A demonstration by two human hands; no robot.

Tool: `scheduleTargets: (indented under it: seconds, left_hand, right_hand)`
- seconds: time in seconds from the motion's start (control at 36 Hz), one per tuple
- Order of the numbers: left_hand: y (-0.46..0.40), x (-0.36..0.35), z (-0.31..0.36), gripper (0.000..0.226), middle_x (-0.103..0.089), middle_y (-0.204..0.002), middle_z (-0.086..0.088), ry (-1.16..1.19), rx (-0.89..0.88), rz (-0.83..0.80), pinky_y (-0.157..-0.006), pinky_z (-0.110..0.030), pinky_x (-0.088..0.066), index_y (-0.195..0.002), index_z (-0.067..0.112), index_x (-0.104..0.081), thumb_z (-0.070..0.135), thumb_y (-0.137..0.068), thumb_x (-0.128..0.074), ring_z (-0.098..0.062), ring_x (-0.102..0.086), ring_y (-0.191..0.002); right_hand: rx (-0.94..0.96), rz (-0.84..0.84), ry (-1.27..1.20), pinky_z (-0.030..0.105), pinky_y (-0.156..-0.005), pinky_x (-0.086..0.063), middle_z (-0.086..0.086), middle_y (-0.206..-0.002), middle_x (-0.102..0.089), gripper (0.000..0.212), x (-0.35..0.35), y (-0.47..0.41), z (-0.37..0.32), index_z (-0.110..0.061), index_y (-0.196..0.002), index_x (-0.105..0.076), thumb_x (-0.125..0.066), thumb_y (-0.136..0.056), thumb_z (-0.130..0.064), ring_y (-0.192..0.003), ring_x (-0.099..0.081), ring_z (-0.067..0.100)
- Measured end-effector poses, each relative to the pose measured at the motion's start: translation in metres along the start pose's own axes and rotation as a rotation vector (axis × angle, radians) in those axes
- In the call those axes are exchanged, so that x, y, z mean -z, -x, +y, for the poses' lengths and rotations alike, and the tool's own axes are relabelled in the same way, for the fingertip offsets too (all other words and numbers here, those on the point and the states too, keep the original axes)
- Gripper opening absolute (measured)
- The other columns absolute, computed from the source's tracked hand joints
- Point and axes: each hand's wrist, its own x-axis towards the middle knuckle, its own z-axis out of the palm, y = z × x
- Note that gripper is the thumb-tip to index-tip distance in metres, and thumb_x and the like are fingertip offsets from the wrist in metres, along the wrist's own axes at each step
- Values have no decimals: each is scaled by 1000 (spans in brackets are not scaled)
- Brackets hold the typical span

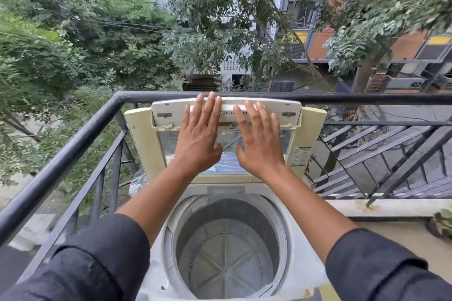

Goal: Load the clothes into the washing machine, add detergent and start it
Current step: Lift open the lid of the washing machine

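A top-loading washing machine (227, 239) stands on a balcony, its folding lid (226, 115) raised upright. The left hand (198, 137) and right hand (259, 139), side by side with fingers straight and spread, press flat against the lid, gripping nothing. Below the forearms the drum (227, 252) lies open. Just beyond the fingertips runs a black railing (73, 144).

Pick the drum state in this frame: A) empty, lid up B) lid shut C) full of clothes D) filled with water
A: the drum shows its bare bottom with no clothes or water, and both flat hands, left hand and right hand, rest against the raised lid, which stands folded up by the balcony railing.
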Motion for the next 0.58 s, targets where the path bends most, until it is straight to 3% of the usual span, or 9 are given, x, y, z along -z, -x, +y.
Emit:
scheduleTargets:
  seconds: [0.28, 0.42, 0.5, 0.58]
  left_hand:
    - [6, 10, 4, 118, 22, -174, -5, 27, 5, 17, -131, -55, -2, -166, 16, 16, 32, -83, -67, -30, 22, -160]
    - [17, 13, 10, 104, 14, -176, -6, 76, -42, 66, -131, -54, -2, -168, 16, 4, 37, -89, -61, -29, 17, -162]
    - [29, 10, 15, 90, -3, -177, -8, 136, -49, 147, -131, -54, -6, -168, 14, -15, 35, -92, -58, -29, 4, -164]
    - [47, 0, 22, 59, -46, -159, -7, 275, -31, 260, -127, -50, -24, -148, 18, -53, 28, -91, -59, -31, -37, -152]
  right_hand:
    - [-35, 40, -117, 56, -129, -11, 7, -174, -7, 97, 12, 7, -8, -24, -166, -9, -68, -89, -27, -161, -3, 31]
    - [-23, 115, -157, 56, -126, -19, 10, -172, -18, 88, 15, 14, -11, -23, -164, -21, -67, -89, -27, -159, -13, 33]
    - [-27, 210, -194, 52, -121, -29, 13, -163, -34, 75, 14, 23, -15, -19, -158, -37, -65, -89, -24, -152, -29, 34]
    - [-62, 271, -276, 44, -110, -40, 11, -143, -52, 60, 7, 37, -19, -16, -145, -53, -65, -87, -21, -131, -48, 31]
